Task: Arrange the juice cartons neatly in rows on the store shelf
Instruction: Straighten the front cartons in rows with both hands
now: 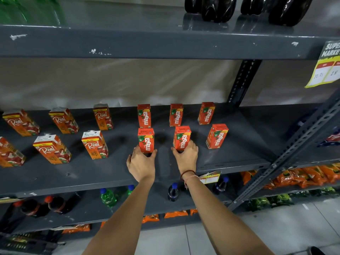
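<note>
Where two rows of three small red Maaza cartons stand on the dark grey shelf (230,151), the left hand (141,162) clasps the base of the front-left carton (145,139) and the right hand (186,156) clasps the front-middle carton (181,138), both upright. The front-right carton (217,136) stands apart, leaning slightly. Three more line the back row (176,115). Further left, larger Real cartons (94,144) sit in two loose rows. Dark bottles (219,8) stand on the shelf above
</note>
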